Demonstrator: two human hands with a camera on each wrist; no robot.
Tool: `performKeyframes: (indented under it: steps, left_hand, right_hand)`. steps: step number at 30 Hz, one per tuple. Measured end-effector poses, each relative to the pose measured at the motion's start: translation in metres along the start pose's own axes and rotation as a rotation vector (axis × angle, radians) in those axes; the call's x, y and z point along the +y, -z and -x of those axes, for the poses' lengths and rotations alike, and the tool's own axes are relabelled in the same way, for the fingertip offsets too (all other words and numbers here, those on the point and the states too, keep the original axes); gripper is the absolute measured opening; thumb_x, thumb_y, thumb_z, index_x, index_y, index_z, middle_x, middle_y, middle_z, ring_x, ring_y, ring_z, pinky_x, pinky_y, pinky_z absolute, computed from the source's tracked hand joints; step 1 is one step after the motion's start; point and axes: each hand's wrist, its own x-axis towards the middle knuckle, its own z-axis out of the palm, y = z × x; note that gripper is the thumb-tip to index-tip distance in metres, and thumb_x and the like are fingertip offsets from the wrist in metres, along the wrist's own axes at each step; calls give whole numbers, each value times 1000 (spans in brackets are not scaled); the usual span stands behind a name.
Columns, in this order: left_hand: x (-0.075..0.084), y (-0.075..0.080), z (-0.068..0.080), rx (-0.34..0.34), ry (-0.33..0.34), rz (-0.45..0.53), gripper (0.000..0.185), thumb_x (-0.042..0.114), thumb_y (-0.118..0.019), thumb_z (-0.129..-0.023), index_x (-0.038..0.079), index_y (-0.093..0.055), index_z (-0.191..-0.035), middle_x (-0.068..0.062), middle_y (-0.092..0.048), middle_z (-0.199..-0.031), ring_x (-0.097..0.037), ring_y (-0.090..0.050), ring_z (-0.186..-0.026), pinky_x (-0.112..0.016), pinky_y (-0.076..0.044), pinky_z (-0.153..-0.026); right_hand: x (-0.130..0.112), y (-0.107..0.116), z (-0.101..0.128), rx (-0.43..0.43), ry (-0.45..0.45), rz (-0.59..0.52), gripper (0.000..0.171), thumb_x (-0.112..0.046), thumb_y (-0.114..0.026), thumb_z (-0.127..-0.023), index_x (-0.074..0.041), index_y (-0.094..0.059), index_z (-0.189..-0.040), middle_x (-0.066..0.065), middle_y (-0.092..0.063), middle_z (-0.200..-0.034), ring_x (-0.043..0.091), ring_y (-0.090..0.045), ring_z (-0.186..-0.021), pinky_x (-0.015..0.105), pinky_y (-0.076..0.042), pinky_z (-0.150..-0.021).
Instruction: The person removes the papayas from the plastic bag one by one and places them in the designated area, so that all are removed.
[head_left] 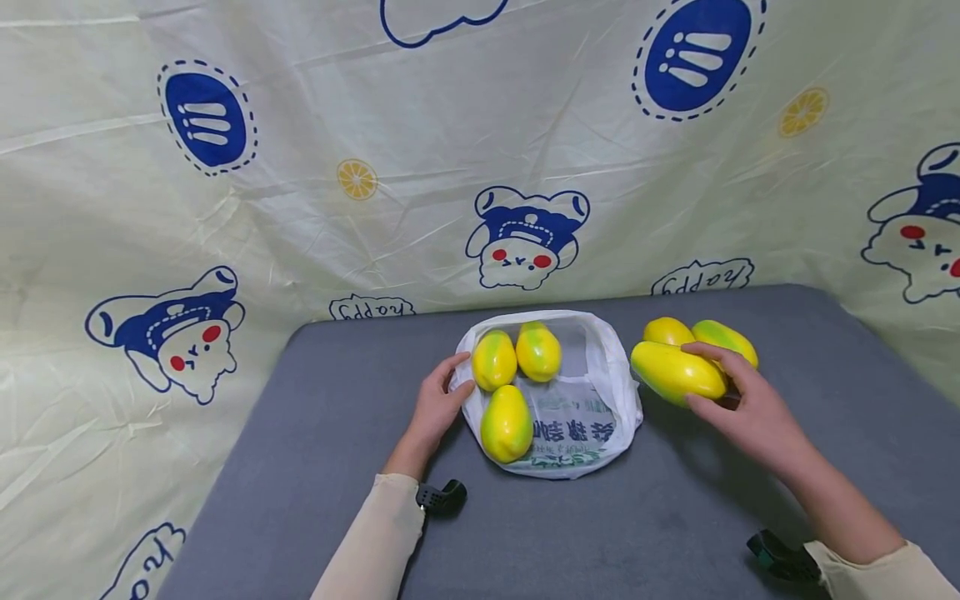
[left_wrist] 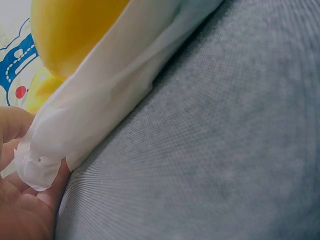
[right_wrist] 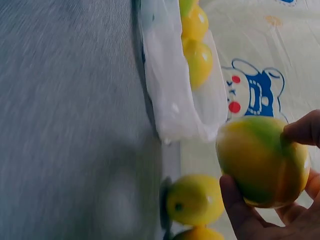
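Bagging mangoes, roughly halfway: three in, three out.
Three mangoes (head_left: 516, 383) already lay in the white plastic bag (head_left: 592, 417) on the grey table (head_left: 300, 467); the left hand (head_left: 435, 408) pinched the bag's left rim, holding it open. Right of the bag, the right hand (head_left: 750, 408) was wrapped around a fourth mango (head_left: 675, 372), seemingly just off the table, with two more mangoes (head_left: 697, 333) lying just behind it, farther from the bag. Judged remaining: those three.

Three mangoes (head_left: 506, 422) in the bag (head_left: 600, 400) mid-table (head_left: 300, 467); three more mangoes (head_left: 675, 371) just right of it.
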Motion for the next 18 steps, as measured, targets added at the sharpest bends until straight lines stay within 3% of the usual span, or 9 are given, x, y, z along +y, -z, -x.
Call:
performKeyframes:
  steps: [5,12,18]
  left_hand:
    - [-13,-2,-6,8,-10,-4,46,9,-62,-97,13,-55,-142,-11,-48,-153,-28,-42,-143,-48,-32,-121]
    - [-14,-1,-6,20,-9,-7,45,9,-62,-97,12,-56,-141,-11,-48,-153,-29,-41,-144,-49,-31,-121]
    - [-14,-1,-5,15,-12,-28,45,9,-62,-96,13,-56,-141,-11,-49,-153,-29,-42,-144,-48,-32,-120]
  right_hand:
    - [17,16,9,-17,-21,-15,63,-22,-69,-95,-20,-41,-151,16,-37,-144,-7,-39,-100,1,-39,-73]
    - [39,34,16,-89,-32,-44,60,-22,-66,-97,-24,-40,-151,-17,-36,-136,-8,-39,-104,3,-41,-74]
    - [57,39,20,-145,-35,-40,62,-21,-65,-97,-23,-37,-153,-21,-34,-135,-13,-37,-105,6,-38,-73]
